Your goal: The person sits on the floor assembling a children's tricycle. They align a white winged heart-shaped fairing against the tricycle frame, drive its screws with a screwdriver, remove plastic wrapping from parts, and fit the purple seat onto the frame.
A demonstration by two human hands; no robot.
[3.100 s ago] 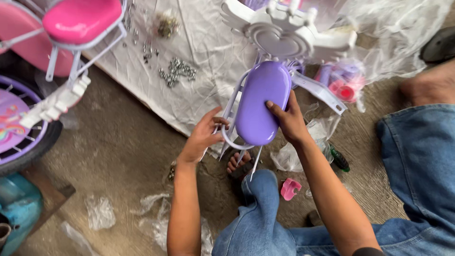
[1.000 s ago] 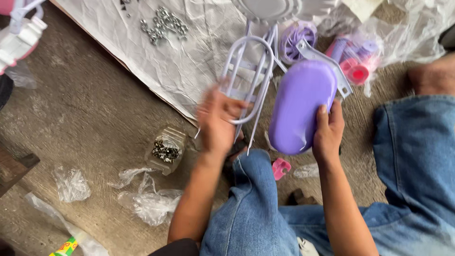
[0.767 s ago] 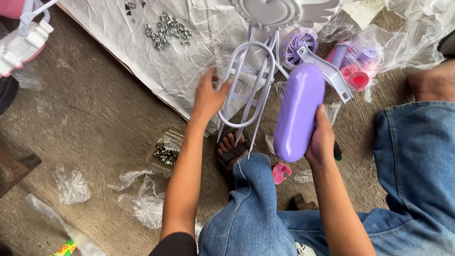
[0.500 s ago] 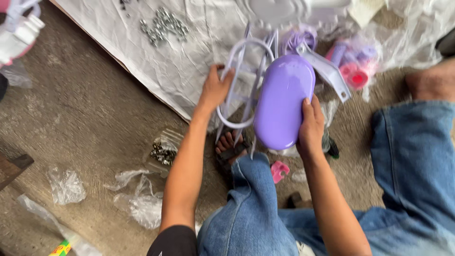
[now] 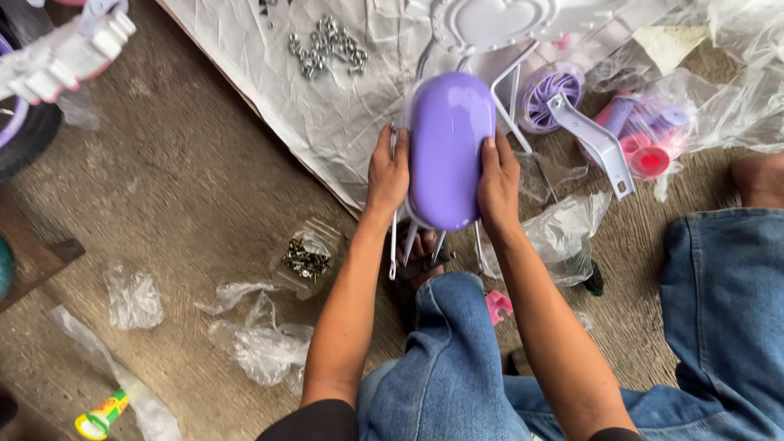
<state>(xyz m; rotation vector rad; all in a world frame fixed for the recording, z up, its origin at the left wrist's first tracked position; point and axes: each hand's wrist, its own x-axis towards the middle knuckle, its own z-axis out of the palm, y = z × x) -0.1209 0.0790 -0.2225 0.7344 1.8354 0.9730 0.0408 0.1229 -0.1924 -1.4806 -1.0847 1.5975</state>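
Your left hand (image 5: 388,175) and right hand (image 5: 496,181) clasp a glossy purple oval seat (image 5: 447,159) from either side, fingers wrapped onto its long edges, at the centre of the frame just above your knees. The seat stands lengthwise, its smooth top facing you, and thin white metal rods (image 5: 398,237) poke out beneath it near your left wrist. Behind it, at the top centre, lies a white plastic backrest with a heart shape (image 5: 490,20) on a crumpled white sheet (image 5: 245,49). A scatter of silver bolts and nuts (image 5: 327,47) rests on that sheet in the upper middle. To the right of the seat sits a small purple training wheel (image 5: 549,94) with a grey bracket (image 5: 600,147) beside it, and further right a clear bag of pink and purple parts (image 5: 649,139). On the concrete floor (image 5: 163,212) left of your left forearm lies a small clear bag of dark screws (image 5: 306,257)
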